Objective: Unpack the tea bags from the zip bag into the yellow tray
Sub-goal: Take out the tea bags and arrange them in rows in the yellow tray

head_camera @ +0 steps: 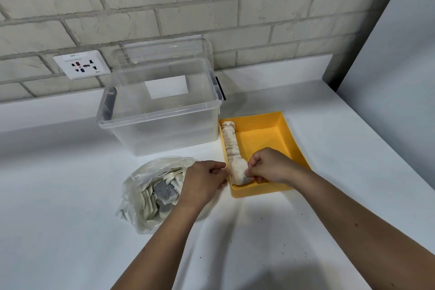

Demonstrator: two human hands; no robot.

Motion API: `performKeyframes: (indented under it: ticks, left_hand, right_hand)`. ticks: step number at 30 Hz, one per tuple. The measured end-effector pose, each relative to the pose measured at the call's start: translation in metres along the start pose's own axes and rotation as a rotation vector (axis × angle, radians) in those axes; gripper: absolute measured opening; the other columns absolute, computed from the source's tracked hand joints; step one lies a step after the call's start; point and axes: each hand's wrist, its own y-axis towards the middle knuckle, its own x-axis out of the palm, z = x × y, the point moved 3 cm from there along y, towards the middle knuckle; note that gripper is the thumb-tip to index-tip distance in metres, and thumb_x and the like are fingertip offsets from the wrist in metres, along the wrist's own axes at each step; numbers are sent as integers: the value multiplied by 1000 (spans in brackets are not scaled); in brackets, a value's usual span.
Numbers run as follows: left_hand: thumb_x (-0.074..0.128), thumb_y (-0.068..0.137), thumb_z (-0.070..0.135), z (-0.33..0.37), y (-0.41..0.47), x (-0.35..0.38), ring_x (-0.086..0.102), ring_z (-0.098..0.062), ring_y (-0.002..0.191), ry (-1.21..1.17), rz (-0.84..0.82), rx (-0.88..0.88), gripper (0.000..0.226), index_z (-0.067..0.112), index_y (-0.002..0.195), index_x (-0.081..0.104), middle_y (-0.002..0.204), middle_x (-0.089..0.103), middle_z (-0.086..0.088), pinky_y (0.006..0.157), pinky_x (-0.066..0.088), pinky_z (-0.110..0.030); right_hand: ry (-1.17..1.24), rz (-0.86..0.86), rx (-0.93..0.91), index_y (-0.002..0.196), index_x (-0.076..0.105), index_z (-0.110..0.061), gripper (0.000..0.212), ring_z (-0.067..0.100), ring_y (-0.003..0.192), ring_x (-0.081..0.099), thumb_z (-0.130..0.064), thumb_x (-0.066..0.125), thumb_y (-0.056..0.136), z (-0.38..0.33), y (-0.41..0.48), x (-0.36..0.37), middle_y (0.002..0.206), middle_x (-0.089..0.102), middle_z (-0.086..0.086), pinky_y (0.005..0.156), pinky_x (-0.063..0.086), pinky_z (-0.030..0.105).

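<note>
On the table (58, 172), at 3 o'clock from the zip bag (150, 193): found the yellow tray (261, 139), just beside it. Saw tea bags (231, 146) lined up along the tray's 9 o'clock wall, from the 12 o'clock end down to the 6 o'clock corner. Caught the right hand (270, 166) inside the tray at 6 o'clock, fingers curled, pinching the front tea bag (240, 175) at the near end of that row. Found the left hand (204, 181) between zip bag and tray, at the tray's 9 o'clock rim, fingers curled. Couldn't tell if gripping anything or only bracing the row. Saw plenty more bags inside the zip bag. Read this as the placing step, task partway at most. Next move, by judgement: called for releasing the seated bag without tipping the row, then reaching over to 9 o'clock for another pick. Noted a clear bin (160, 113) at 12 o'clock of the zip bag, not involved.
</note>
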Motion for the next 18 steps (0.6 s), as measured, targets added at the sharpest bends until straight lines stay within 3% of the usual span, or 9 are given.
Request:
performKeyframes:
  ticks: [7,11,15,18]
  left_hand:
    - [76,85,18,-2,3,0,75,-16,69,-38,-12,-19,17,14,102,78,75,78,-1,80,62,-36]
    - [75,87,16,6,-4,-8,76,-14,74,-121,-23,-7,19,14,106,77,82,78,-2,75,62,-30]
    - [72,90,15,20,-21,-48,76,-18,83,-285,34,76,15,20,103,77,88,78,-2,77,61,-32]
    - [69,92,13,19,-33,-93,75,-16,82,-375,156,87,14,17,103,76,91,78,-3,74,59,-26]
  right_hand:
    - [-43,37,19,83,71,-10,19,10,65,62,-27,79,78,-1,7,11,75,74,1,72,53,30]
    - [-160,150,-38,85,69,-20,24,12,79,62,-36,82,72,-7,0,3,77,66,-11,73,51,31]
    - [-39,269,-165,92,67,-24,23,8,74,59,-36,79,77,-30,-15,-4,72,60,-14,64,43,24]
    - [157,236,-264,95,67,-21,23,10,74,63,-30,79,78,-55,-27,2,74,65,-5,70,48,26]
